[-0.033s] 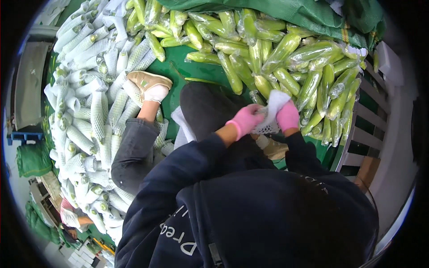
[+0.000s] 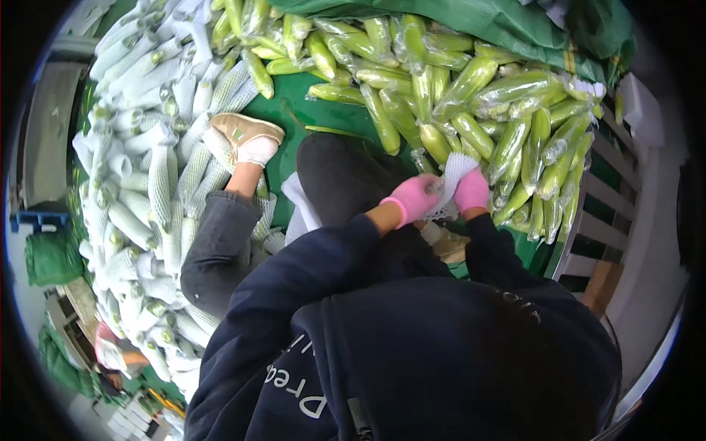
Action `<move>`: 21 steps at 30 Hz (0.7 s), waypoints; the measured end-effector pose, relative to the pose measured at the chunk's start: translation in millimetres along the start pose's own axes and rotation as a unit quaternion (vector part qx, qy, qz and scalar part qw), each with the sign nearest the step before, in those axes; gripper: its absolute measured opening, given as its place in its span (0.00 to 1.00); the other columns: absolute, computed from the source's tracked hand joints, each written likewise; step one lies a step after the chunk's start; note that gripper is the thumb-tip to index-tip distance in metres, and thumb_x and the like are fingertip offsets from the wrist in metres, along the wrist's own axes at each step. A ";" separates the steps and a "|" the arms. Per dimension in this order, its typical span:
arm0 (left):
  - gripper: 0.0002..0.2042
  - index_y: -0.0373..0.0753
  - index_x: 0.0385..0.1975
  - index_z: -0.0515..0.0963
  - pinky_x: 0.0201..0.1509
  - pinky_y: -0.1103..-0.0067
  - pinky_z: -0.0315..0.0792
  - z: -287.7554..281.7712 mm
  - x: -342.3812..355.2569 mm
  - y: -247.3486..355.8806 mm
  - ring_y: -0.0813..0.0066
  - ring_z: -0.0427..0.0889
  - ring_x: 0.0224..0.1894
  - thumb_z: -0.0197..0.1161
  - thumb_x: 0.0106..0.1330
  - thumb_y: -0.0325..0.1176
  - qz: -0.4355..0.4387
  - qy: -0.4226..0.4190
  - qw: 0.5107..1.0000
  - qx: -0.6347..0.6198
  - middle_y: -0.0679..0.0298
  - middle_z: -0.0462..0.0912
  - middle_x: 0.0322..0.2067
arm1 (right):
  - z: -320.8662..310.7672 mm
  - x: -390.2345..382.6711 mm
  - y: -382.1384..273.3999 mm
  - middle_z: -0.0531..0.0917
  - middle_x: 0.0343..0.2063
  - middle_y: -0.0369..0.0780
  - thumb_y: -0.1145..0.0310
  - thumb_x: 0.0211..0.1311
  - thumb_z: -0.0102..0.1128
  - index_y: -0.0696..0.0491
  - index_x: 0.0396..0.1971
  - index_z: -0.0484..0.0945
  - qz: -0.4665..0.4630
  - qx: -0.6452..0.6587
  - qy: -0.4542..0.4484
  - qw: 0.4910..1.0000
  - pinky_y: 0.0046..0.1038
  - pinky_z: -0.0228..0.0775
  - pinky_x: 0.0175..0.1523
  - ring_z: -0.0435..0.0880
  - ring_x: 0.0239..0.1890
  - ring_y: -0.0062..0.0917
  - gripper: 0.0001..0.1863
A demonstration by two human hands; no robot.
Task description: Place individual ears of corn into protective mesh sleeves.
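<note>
Pink-gloved left hand (image 2: 414,198) near right hand (image 2: 471,191), white netting (image 2: 457,170) between.

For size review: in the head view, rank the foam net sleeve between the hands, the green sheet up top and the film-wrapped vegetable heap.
1. Film-wrapped vegetable heap
2. Green sheet
3. Foam net sleeve, partly hidden

The left hand (image 2: 412,199) has shifted a little to the right, closer to the right hand (image 2: 471,192), narrowing the gap between them. The white foam net sleeve (image 2: 457,170) held there has changed shape: it looks slimmer, and less of its open mesh shows between the hands
</note>
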State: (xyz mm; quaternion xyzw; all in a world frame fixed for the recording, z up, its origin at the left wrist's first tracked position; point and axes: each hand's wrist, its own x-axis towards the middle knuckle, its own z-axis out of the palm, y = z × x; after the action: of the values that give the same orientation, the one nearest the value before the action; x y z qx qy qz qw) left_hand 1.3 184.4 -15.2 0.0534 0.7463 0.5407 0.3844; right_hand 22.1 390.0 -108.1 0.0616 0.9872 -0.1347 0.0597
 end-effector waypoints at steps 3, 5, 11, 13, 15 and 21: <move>0.19 0.36 0.46 0.74 0.47 0.67 0.73 12.8 21.7 -18.0 0.50 0.79 0.43 0.55 0.56 0.37 0.092 -0.087 0.943 0.307 0.49 0.80 0.40 | 64.1 -10.1 36.1 0.80 0.36 0.48 0.64 0.54 0.54 0.55 0.40 0.78 -0.025 -0.173 -0.044 0.984 0.36 0.73 0.43 0.80 0.40 0.42 0.15; 0.20 0.37 0.48 0.72 0.46 0.66 0.73 10.6 13.5 -20.7 0.50 0.79 0.43 0.55 0.56 0.38 0.030 -0.049 0.975 0.214 0.48 0.80 0.40 | 42.1 -16.2 9.5 0.81 0.38 0.47 0.62 0.56 0.54 0.52 0.42 0.78 -0.015 -0.151 -0.156 0.976 0.35 0.73 0.45 0.80 0.42 0.40 0.16; 0.28 0.35 0.53 0.67 0.45 0.66 0.74 4.5 1.7 -30.9 0.52 0.80 0.43 0.63 0.52 0.41 -0.002 -0.025 0.987 0.161 0.47 0.80 0.40 | -102.5 9.7 -124.6 0.84 0.32 0.46 0.51 0.57 0.50 0.48 0.30 0.82 -0.219 -0.226 -0.290 0.904 0.39 0.73 0.42 0.83 0.37 0.41 0.18; 0.33 0.35 0.55 0.65 0.46 0.66 0.74 5.9 7.2 -32.6 0.53 0.80 0.43 0.65 0.50 0.43 0.015 0.013 0.994 0.111 0.48 0.80 0.41 | -116.2 7.4 -124.6 0.85 0.32 0.41 0.56 0.54 0.50 0.45 0.29 0.83 -0.258 -0.341 -0.270 0.863 0.36 0.74 0.43 0.84 0.37 0.34 0.13; 0.41 0.33 0.60 0.59 0.52 0.68 0.72 -3.5 -15.6 -10.2 0.53 0.77 0.49 0.68 0.47 0.47 0.050 0.079 0.995 -0.025 0.43 0.76 0.47 | -73.6 15.9 -42.5 0.82 0.32 0.34 0.53 0.48 0.56 0.42 0.32 0.80 -0.307 -0.256 -0.080 0.913 0.33 0.73 0.43 0.81 0.39 0.33 0.14; 0.54 0.34 0.67 0.37 0.67 0.67 0.55 -13.3 -49.0 60.8 0.49 0.58 0.65 0.66 0.48 0.52 0.196 0.211 0.943 -0.166 0.42 0.50 0.64 | -102.1 28.9 -115.8 0.80 0.35 0.36 0.54 0.50 0.55 0.44 0.38 0.78 -0.184 0.221 -0.028 0.957 0.33 0.72 0.44 0.79 0.39 0.35 0.17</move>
State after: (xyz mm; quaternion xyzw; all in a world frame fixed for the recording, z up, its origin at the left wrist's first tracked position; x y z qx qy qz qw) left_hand 6.8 174.8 63.2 0.0186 0.6849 0.7202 0.1084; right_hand -32.7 310.3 15.6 -0.1133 0.9248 -0.3601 0.0467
